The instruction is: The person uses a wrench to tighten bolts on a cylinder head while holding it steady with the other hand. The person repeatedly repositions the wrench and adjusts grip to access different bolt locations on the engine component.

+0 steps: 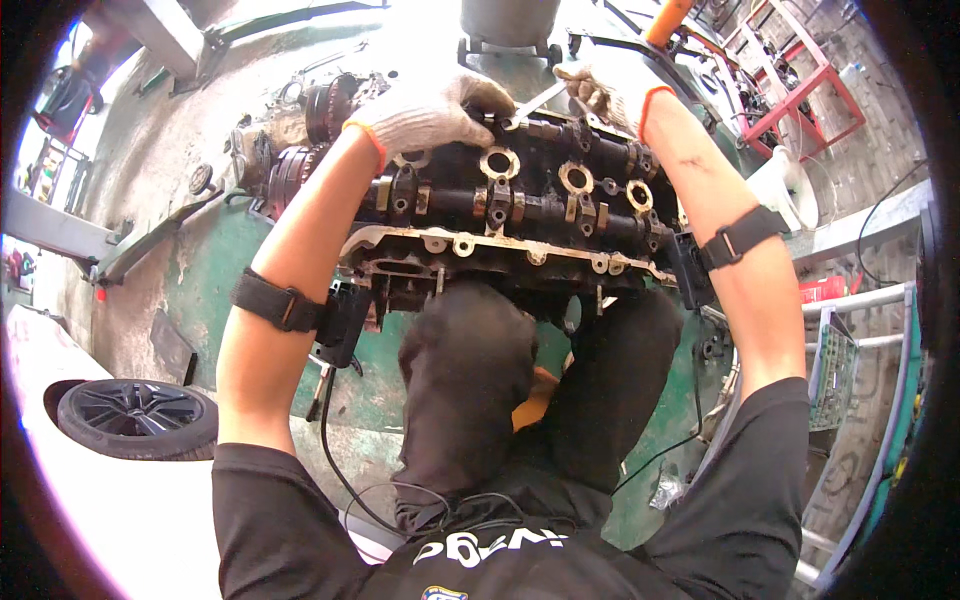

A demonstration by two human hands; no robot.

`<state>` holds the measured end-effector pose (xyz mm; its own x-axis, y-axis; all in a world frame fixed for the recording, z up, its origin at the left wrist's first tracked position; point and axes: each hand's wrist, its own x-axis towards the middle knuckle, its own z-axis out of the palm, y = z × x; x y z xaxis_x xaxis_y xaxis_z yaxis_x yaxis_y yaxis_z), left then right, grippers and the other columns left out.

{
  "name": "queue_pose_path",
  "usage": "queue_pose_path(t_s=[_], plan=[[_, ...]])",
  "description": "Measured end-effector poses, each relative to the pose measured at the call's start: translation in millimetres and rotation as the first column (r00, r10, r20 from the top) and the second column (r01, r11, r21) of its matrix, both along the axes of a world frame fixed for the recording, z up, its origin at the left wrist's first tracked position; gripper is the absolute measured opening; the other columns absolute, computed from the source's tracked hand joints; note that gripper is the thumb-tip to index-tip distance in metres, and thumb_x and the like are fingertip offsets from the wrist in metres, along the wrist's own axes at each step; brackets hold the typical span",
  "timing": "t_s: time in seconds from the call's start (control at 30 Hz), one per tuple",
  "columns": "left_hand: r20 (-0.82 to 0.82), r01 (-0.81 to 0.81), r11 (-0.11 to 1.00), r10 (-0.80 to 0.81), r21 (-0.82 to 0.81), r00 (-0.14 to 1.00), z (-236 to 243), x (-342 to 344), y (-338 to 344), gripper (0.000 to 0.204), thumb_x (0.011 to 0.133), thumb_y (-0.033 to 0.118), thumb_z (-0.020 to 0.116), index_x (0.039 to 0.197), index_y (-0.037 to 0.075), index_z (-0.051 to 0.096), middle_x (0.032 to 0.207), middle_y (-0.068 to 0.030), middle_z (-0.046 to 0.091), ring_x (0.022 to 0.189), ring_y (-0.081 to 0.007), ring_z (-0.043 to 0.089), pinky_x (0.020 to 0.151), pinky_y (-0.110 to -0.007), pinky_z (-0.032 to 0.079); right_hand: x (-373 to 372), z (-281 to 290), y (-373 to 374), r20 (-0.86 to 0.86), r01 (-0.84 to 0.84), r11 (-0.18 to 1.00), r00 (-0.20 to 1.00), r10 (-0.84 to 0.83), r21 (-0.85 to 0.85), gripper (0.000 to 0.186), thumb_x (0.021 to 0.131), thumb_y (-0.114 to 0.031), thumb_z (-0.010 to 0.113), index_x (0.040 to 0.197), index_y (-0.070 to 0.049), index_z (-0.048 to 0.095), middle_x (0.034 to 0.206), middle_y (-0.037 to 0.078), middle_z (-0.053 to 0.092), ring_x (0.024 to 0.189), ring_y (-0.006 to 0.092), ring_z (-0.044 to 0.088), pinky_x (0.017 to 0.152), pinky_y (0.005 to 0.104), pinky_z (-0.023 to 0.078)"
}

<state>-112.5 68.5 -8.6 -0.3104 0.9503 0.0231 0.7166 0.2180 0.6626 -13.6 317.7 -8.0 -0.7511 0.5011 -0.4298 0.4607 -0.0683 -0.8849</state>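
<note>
a: and there's the right hand in its pale knit glove, fingers clamped on one end of a slim, silver metal wrench!

b: where's that wrench lying?

a: slanting above the far side of a long, black, oily metal engine head with brass-toned rings, its lower end down by the upper row of parts. is it seated on a bolt? too small to tell.

b: and the left hand, also in pale knit?

a: right beside that lower end, fingers curled! whether they're clamped on the wrench, i can't tell.

b: around them?

a: a black-spoked wheel with a dark rubber tyre off to the left, and a red metal frame at upper right!
</note>
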Motion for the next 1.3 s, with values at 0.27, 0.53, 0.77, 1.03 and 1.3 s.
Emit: queue_pose_path(t_s=[0.27, 0.53, 0.77, 1.03, 1.3], plan=[[0.201, -0.073, 0.995, 0.059, 0.065, 0.978, 6.6, -4.4, -5.4, 0.054, 0.081, 0.007, 0.076, 0.133, -0.001, 0.063, 0.129, -0.0155, 0.070, 0.121, -0.0242, 0.064, 0.110, -0.036, 0.047, -58.4, -11.8, -37.1, 0.214, -0.383, 0.555, 0.913, 0.346, 0.739, 0.027, 0.091, -0.034, 0.067, 0.086, -0.009, 0.075, 0.074, 0.006, 0.070, 0.067, 0.0216, 0.065, 0.066, 0.0361, 0.051], [-0.235, -0.069, 0.995, 0.086, 0.078, 0.968, -4.4, 12.4, -2.0, 0.052, 0.080, 0.024, 0.081, 0.126, 0.005, 0.067, 0.117, -0.0179, 0.074, 0.106, -0.0296, 0.070, 0.098, -0.040, 0.053, -55.9, -32.9, -48.2, 0.326, -0.425, 0.080, 0.788, 0.522, 0.902, 0.032, 0.099, -0.019, 0.050, 0.104, -0.003, 0.077, 0.108, 0.019, 0.075, 0.099, 0.0335, 0.072, 0.092, 0.0432, 0.056], [-0.117, -0.095, 0.995, 0.096, 0.014, 0.988, -3.7, 12.6, -2.6, 0.053, 0.086, 0.029, 0.079, 0.132, 0.006, 0.067, 0.122, -0.0163, 0.073, 0.111, -0.0280, 0.069, 0.103, -0.039, 0.051, -47.6, -22.8, -58.1, 0.305, -0.423, 0.156, 0.823, 0.479, 0.893, 0.034, 0.099, -0.027, 0.055, 0.102, -0.001, 0.077, 0.105, 0.020, 0.075, 0.099, 0.0324, 0.072, 0.092, 0.0404, 0.056], [-0.348, 0.147, 0.981, -0.095, 0.126, 0.933, 3.1, 11.3, -2.7, 0.025, 0.097, 0.021, 0.068, 0.118, 0.010, 0.076, 0.116, -0.0149, 0.070, 0.103, -0.0315, 0.069, 0.093, -0.040, 0.054, 59.3, 17.2, -44.8, -0.399, -0.065, 0.996, 0.913, 0.083, 0.057, 0.033, 0.107, -0.023, 0.057, 0.128, 0.002, 0.064, 0.086, 0.003, 0.064, 0.070, 0.0085, 0.061, 0.055, 0.0212, 0.048], [-0.524, 0.157, 0.987, -0.116, 0.033, 0.844, 7.0, 18.5, 0.9, 0.026, 0.095, 0.018, 0.069, 0.120, 0.011, 0.075, 0.137, -0.0124, 0.064, 0.123, -0.0324, 0.062, 0.104, -0.040, 0.051, 165.2, 2.9, -76.3, -0.454, -0.148, 0.923, 0.890, -0.032, -0.355, 0.041, 0.098, -0.013, 0.064, 0.136, 0.003, 0.057, 0.093, 0.001, 0.067, 0.052, 0.0010, 0.051, 0.042, 0.0158, 0.037]])
